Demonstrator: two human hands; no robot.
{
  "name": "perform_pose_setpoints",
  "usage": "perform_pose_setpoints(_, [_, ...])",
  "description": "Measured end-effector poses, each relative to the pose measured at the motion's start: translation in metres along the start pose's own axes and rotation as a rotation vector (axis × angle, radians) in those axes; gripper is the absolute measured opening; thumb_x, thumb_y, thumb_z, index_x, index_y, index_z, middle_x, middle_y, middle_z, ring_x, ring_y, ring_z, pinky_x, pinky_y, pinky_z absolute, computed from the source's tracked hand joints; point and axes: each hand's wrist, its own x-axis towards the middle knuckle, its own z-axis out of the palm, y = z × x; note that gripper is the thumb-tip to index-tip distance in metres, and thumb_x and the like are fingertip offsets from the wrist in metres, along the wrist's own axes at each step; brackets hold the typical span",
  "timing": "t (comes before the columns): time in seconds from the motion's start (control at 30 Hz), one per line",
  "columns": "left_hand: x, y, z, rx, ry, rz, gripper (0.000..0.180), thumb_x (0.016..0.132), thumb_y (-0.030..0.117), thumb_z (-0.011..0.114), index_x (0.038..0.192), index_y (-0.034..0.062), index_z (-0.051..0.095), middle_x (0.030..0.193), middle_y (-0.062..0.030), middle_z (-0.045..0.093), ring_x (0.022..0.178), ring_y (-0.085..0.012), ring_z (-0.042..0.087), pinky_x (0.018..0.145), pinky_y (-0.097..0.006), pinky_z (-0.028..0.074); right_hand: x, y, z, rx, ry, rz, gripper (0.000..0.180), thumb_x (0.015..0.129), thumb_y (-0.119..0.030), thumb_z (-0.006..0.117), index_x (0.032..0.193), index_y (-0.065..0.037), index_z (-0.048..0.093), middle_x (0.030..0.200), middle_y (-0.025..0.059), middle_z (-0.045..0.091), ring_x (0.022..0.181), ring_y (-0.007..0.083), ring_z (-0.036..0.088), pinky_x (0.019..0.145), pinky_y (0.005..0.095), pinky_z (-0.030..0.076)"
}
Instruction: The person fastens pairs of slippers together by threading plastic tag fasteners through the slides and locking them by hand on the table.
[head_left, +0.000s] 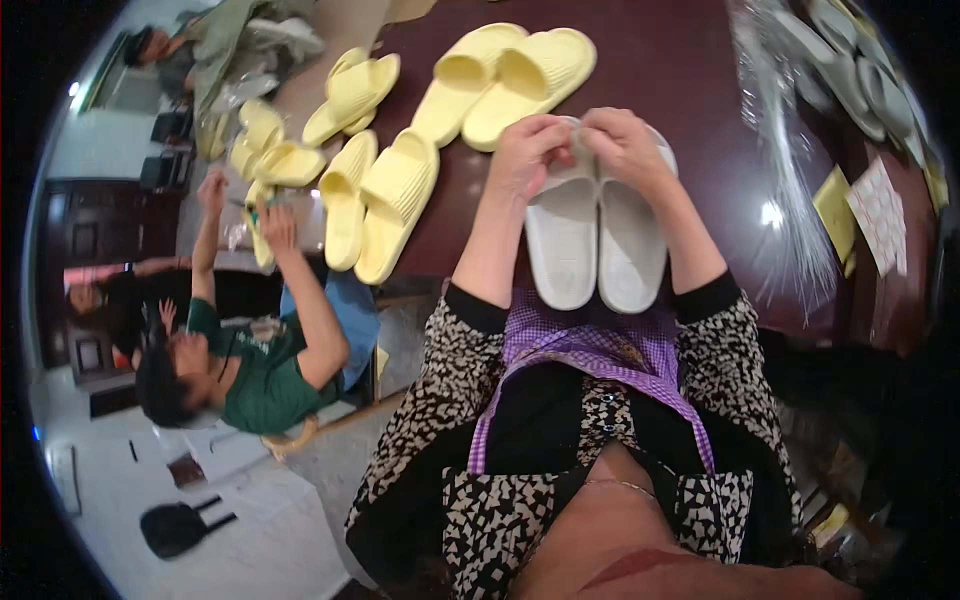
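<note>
A pair of light grey slippers (563, 245) lies side by side in front of me, heels toward my body, at the table's near edge. My left hand (533, 152) is closed over the front of the left slipper, its fingers curled and pinched near the inner edge. Over the strap of the other slipper, my right hand (627, 150) bends inward with fingers pressed together beside the left fingertips. Whatever small thing sits between the fingertips is too hidden to make out. Both straps are mostly covered by my hands.
Several pairs of yellow slippers (400, 195) stand on the dark red table (680, 60) to the left and ahead. Clear plastic bags (775, 150) and more grey slippers (850, 85) lie at right, near a yellow card (832, 210). A co-worker in a green shirt (270, 375) works at left.
</note>
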Motion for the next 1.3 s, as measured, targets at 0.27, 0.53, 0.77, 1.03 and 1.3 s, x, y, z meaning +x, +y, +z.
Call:
perform_pose_setpoints(0.27, [-0.005, -0.001, 0.005, 0.069, -0.031, -0.057, 0.01, 0.083, 0.004, 0.062, 0.091, -0.0011, 0.063, 0.076, -0.0051, 0.062, 0.062, -0.0127, 0.057, 0.059, -0.027, 0.049, -0.002, -0.014, -0.004, 0.031, -0.098, 0.361, 0.013, 0.085, -0.011, 0.055, 0.083, 0.0, 0.061, 0.074, -0.0001, 0.058, 0.072, 0.0086, 0.053, 0.064, 0.0243, 0.043])
perform_pose_setpoints(0.53, [-0.007, -0.002, 0.008, 0.07, 0.263, 0.248, 0.033, 0.082, 0.003, 0.054, 0.114, -0.006, 0.053, 0.088, -0.0102, 0.064, 0.076, -0.0152, 0.061, 0.07, -0.025, 0.049, -0.012, -0.027, -0.023, -0.149, 0.441, 0.145, 0.011, 0.085, -0.007, 0.059, 0.091, 0.001, 0.064, 0.078, 0.0014, 0.062, 0.075, 0.0072, 0.055, 0.066, 0.0243, 0.045])
perform_pose_setpoints(0.77, [-0.089, 0.042, -0.053, 0.884, 0.664, 0.616, 0.036, 0.083, 0.007, 0.058, 0.117, -0.0037, 0.051, 0.097, -0.013, 0.062, 0.089, -0.0208, 0.06, 0.078, -0.03, 0.048, -0.083, -0.076, -0.043, -0.335, -0.101, 0.308, 0.021, 0.083, -0.011, 0.063, 0.102, -0.002, 0.061, 0.081, 0.0135, 0.064, 0.069, 0.0227, 0.061, 0.063, 0.0305, 0.048])
perform_pose_setpoints(1.03, [-0.147, 0.097, -0.164, 1.79, 0.875, 0.437, 0.049, 0.074, 0.019, 0.07, 0.114, -0.0034, 0.052, 0.103, -0.0232, 0.058, 0.098, -0.0411, 0.054, 0.088, -0.044, 0.042, -0.065, -0.094, -0.008, -0.594, -0.215, 0.513, 0.028, 0.082, -0.023, 0.064, 0.094, 0.0, 0.055, 0.073, 0.0204, 0.061, 0.067, 0.0366, 0.059, 0.06, 0.042, 0.047])
perform_pose_setpoints(1.3, [-0.103, 0.096, -0.2, 1.774, 0.675, 0.229, 0.04, 0.072, 0.027, 0.071, 0.095, -0.0037, 0.058, 0.092, -0.0247, 0.06, 0.089, -0.0413, 0.055, 0.081, -0.046, 0.043, -0.066, -0.05, -0.001, -0.74, -0.095, 0.557, 0.032, 0.084, -0.031, 0.056, 0.083, 0.0, 0.052, 0.07, 0.0222, 0.06, 0.068, 0.0399, 0.06, 0.063, 0.0486, 0.046])
